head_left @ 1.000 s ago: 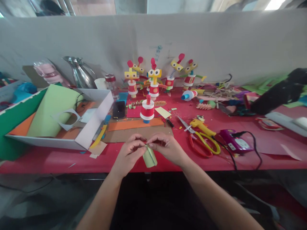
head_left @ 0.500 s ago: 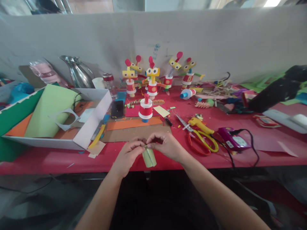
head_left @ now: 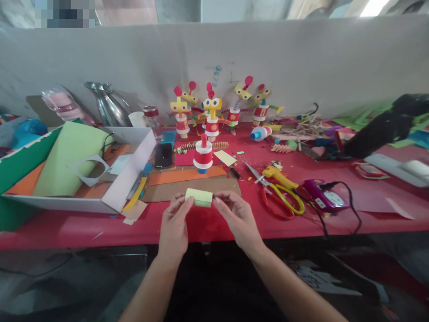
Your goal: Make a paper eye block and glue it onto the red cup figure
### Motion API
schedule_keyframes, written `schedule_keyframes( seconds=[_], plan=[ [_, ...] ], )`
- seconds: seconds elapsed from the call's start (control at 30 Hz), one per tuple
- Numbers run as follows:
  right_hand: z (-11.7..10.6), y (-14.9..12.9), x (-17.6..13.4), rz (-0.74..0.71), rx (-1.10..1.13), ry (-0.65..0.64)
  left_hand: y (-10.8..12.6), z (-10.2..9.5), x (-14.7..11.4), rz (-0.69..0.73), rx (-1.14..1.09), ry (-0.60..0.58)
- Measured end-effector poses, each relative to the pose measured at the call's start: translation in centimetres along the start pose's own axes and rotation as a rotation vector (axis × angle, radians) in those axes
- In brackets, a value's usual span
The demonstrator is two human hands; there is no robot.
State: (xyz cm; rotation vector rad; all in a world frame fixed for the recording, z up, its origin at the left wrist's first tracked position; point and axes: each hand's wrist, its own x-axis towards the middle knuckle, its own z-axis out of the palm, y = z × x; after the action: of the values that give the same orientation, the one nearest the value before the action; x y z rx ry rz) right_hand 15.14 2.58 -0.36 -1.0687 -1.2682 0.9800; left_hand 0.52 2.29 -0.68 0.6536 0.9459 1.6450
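A pale yellow-green paper tube (head_left: 199,197) is held sideways above the front of the red table, with a seam running along its lower side. My left hand (head_left: 174,223) grips its left end, thumb in front and fingers behind. At the right end, the thumb and forefinger of my right hand (head_left: 238,220) pinch at the rim; the exact contact is hard to make out. Just beyond the tube stands a red and white paper-cup figure (head_left: 203,154) with folded paper arms, a blue base and no head.
Several finished cup figures (head_left: 212,120) line the back wall. Scissors (head_left: 284,194), a yellow glue gun (head_left: 280,175) and a purple power box (head_left: 323,197) with cords lie right. A white box (head_left: 129,176) of coloured paper sits left. Brown cardboard (head_left: 161,191) lies behind my hands.
The paper tube has turned from pointing toward me to lying crosswise, and is raised slightly. My hands have moved apart, from together at its far end to its two ends.
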Motion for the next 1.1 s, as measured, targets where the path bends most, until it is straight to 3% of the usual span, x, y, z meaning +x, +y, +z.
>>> schedule_keyframes(
  seconds=[0.23, 0.5, 0.7, 0.87, 1.1],
  plan=[
    [0.5, -0.1, -0.6, -0.013, -0.116, -0.058, -0.2, -0.5, -1.1, -0.163, 0.044, -0.076],
    [0.1, -1.7, -0.4, -0.104, -0.216, -0.084, -0.4, -0.5, -1.2, -0.136, 0.108, -0.117],
    [0.0, -1.4, -0.4, -0.031, -0.119, -0.109, -0.3, -0.2, -1.3, -0.086, 0.093, -0.083],
    [0.1, -1.3, -0.7, 0.043, 0.028, -0.107, -0.3, 0.0, -1.2, -0.158, 0.005, -0.03],
    [1.4, -1.6, -0.8, -0.179, -0.275, -0.014, -0.8, 0.5, -1.6, -0.145, -0.024, 0.016]
  ],
)
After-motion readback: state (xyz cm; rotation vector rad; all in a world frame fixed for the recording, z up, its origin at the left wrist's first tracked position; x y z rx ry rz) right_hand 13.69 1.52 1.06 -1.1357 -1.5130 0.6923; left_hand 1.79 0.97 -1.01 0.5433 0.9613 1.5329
